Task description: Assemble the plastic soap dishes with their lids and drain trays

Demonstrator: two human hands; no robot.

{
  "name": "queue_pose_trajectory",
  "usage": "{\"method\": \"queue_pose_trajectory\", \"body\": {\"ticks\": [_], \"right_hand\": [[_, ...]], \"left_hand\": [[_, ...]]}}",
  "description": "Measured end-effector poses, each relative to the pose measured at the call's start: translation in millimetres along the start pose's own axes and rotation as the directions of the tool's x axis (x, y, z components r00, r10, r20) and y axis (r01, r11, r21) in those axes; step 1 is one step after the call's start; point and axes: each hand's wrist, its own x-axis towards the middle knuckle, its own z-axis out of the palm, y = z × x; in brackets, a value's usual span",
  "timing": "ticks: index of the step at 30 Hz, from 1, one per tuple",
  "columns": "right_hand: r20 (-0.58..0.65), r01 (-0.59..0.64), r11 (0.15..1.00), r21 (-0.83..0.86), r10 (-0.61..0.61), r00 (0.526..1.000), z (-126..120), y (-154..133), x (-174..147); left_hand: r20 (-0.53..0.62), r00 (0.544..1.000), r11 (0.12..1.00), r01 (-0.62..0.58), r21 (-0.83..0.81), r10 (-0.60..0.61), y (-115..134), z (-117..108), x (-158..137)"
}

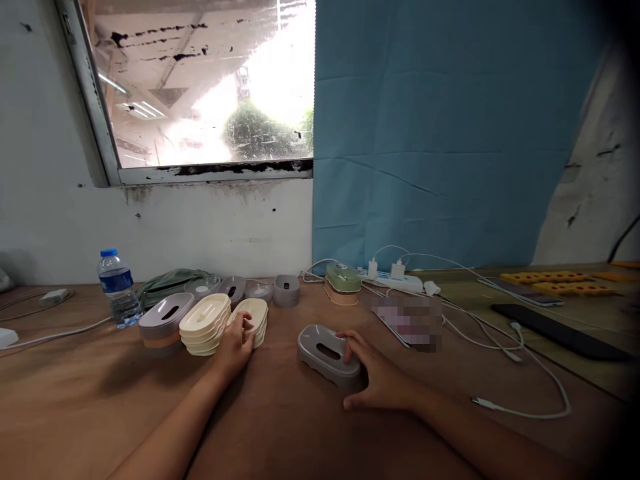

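My right hand (380, 377) is around the near right end of a grey oval cover (311, 343) with a slot in its top. Its fingers lie on the top and its thumb is low by the side. The cover rests on the brown table. My left hand (237, 343) has its fingers curled onto the near left edge of a stack of cream oval trays (257, 313). Beside it, to the left, leans another cream stack (207, 320). Parts of the left fingertips are hidden.
Behind the stacks stand a lilac slotted box (167, 312), a grey box (287, 291), clear pieces (259, 290) and a water bottle (119, 287). A green-topped box (343, 279), a phone (400, 323), white cables (540, 413) and a power strip (407, 283) lie right.
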Motion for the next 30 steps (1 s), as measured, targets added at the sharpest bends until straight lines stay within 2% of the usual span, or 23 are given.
{"method": "queue_pose_trajectory", "body": {"ticks": [4, 7, 10, 13, 16, 19, 24, 26, 28, 30], "right_hand": [[-0.12, -0.135, 0.991, 0.005, 0.134, 0.984, 13.3, 0.8, 3.2], [-0.163, -0.134, 0.991, 0.022, 0.136, 0.977, 15.1, 5.0, 6.9], [-0.179, -0.124, 0.97, 0.211, 0.163, 0.97, 9.4, 13.0, 10.6], [-0.208, -0.081, 0.892, 0.444, 0.191, 0.959, -0.2, 20.1, 13.3], [-0.288, 0.016, 0.851, 0.525, 0.16, 0.944, -8.1, 22.0, 14.0], [-0.297, 0.072, 0.843, 0.532, 0.106, 0.949, -10.8, 18.0, 12.9], [-0.161, 0.07, 0.901, 0.428, 0.0, 0.987, -7.6, 5.7, 8.1], [-0.116, 0.068, 0.926, 0.372, -0.027, 0.993, -5.0, 2.0, 6.2], [-0.089, 0.066, 0.94, 0.334, -0.038, 0.995, -2.2, -0.7, 4.9], [-0.064, 0.062, 0.948, 0.313, -0.044, 0.997, 0.4, -2.8, 4.5]], "left_hand": [[-0.04, 0.999, 0.999, 0.018, -0.026, -0.019, 2.1, 1.3, 0.0], [-0.097, 0.995, 0.997, 0.024, -0.076, -0.031, 6.9, 0.5, -1.2], [-0.125, 0.992, 0.992, -0.038, -0.12, 0.023, 15.1, -1.6, -4.8], [-0.017, 0.992, 0.971, -0.129, -0.203, 0.128, 27.0, -3.3, -10.7], [0.147, 0.955, 0.924, -0.201, -0.326, 0.259, 40.8, -3.2, -16.3], [0.275, 0.894, 0.9, -0.243, -0.363, 0.353, 52.5, -1.8, -20.1], [0.477, 0.813, 0.914, -0.155, -0.375, 0.334, 60.8, -0.2, -23.4], [0.517, 0.79, 0.912, -0.126, -0.39, 0.33, 60.6, -0.6, -23.8], [0.491, 0.808, 0.911, -0.13, -0.392, 0.327, 58.6, -2.0, -23.3], [0.398, 0.858, 0.912, -0.172, -0.373, 0.325, 54.8, -3.8, -22.2]]}}
